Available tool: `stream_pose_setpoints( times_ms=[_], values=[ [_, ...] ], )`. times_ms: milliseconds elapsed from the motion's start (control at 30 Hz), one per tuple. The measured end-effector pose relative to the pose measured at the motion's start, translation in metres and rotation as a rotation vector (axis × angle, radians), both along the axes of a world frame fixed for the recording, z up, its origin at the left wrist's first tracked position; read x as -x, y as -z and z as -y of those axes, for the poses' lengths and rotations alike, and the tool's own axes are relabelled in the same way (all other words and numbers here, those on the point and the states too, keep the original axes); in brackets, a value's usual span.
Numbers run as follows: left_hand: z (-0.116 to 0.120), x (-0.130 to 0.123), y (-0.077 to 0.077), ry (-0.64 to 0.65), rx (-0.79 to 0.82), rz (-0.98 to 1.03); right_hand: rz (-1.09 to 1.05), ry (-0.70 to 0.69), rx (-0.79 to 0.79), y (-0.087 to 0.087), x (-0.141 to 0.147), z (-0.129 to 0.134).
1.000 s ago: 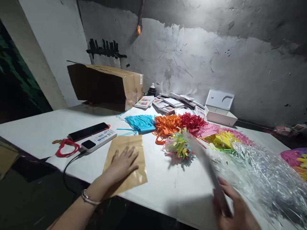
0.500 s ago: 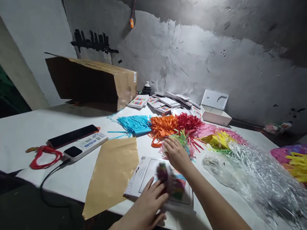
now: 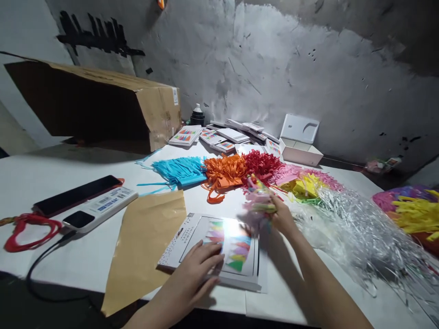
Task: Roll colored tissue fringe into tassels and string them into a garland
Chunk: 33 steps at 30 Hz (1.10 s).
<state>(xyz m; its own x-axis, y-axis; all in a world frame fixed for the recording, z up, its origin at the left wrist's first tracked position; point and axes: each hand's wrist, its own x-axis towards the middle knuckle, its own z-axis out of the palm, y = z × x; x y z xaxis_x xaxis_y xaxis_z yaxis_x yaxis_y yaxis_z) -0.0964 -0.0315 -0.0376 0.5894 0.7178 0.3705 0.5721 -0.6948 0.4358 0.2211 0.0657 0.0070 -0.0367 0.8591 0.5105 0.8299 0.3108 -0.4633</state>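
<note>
My left hand (image 3: 199, 269) lies with its fingers stretched over the near side of a flat white box (image 3: 178, 244) printed "tassel bunting" with coloured tassels. It seems to hold nothing. My right hand (image 3: 283, 217) is closed around a small bundle of multicoloured paper tassels (image 3: 259, 203), pink, yellow and green, smeared by motion. The bundle is just beyond the box's far right corner. Behind it lie blue tassels (image 3: 180, 171), orange tassels (image 3: 224, 171) and red tassels (image 3: 262, 162) in a row. A brown paper sheet (image 3: 147, 246) lies left of the box.
An open cardboard carton (image 3: 159, 114) stands at the back left. Several white packages (image 3: 233, 135) are piled near the wall, beside an open small box (image 3: 302, 153). A phone (image 3: 80, 194) and a power strip (image 3: 103, 208) lie left. Silver tinsel (image 3: 360, 224) spreads over the right side.
My right hand has closed on the tassel bundle and moved it rightward. The dark blurred thing by my left hand no longer shows, leaving the box's printed front visible. The view has shifted.
</note>
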Motion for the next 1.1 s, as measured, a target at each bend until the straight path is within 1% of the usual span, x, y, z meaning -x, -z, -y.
stream_pose_setpoints(
  times_ms=[67, 100, 167, 233, 333, 400, 433, 467, 533, 600, 667, 733, 800, 867, 933, 1033, 1100],
  values=[
    [0.001, -0.007, -0.008, -0.059, 0.018, 0.063, -0.064, -0.017, -0.004, -0.011, -0.024, 0.030],
    [0.001, -0.015, -0.011, -0.103, 0.015, 0.102, -0.078, -0.022, 0.007, -0.013, -0.034, 0.047],
    [0.003, -0.042, -0.017, -0.173, -0.003, 0.147, -0.102, -0.049, 0.039, -0.013, -0.048, 0.080],
    [0.003, -0.079, -0.022, -0.207, -0.015, 0.105, -0.102, -0.098, 0.082, -0.004, -0.055, 0.108],
    [0.002, -0.133, -0.024, -0.270, 0.020, -0.091, -0.049, -0.131, 0.078, 0.017, -0.062, 0.141],
    [0.000, -0.156, -0.022, -0.311, 0.068, -0.194, 0.015, -0.114, 0.073, 0.030, -0.069, 0.158],
    [0.000, -0.161, -0.019, -0.318, 0.090, -0.214, 0.053, -0.099, 0.084, 0.036, -0.072, 0.165],
    [-0.001, -0.164, -0.016, -0.315, 0.105, -0.210, 0.087, -0.074, 0.100, 0.040, -0.075, 0.172],
    [0.001, -0.161, -0.011, -0.294, 0.108, -0.141, 0.134, -0.026, 0.109, 0.045, -0.076, 0.183],
    [0.004, -0.153, -0.010, -0.256, 0.079, -0.029, 0.164, -0.033, 0.054, 0.046, -0.069, 0.189],
    [0.008, -0.146, -0.016, -0.220, 0.034, 0.090, 0.225, -0.109, -0.029, 0.047, -0.057, 0.190],
    [0.010, -0.140, -0.026, -0.212, -0.015, 0.205, 0.345, -0.177, -0.096, 0.047, -0.046, 0.187],
    [0.012, -0.137, -0.035, -0.216, -0.052, 0.289, 0.498, -0.185, -0.139, 0.045, -0.040, 0.184],
    [0.013, -0.136, -0.039, -0.192, -0.085, 0.319, 0.631, -0.163, -0.156, 0.039, -0.037, 0.182],
    [0.015, -0.138, -0.037, -0.132, -0.124, 0.310, 0.704, -0.160, -0.147, 0.026, -0.035, 0.179],
    [0.020, -0.143, -0.030, -0.047, -0.171, 0.303, 0.691, -0.213, -0.087, 0.002, -0.030, 0.176],
    [0.022, -0.145, -0.030, -0.007, -0.158, 0.317, 0.616, -0.162, -0.020, -0.007, -0.024, 0.175]
  ],
)
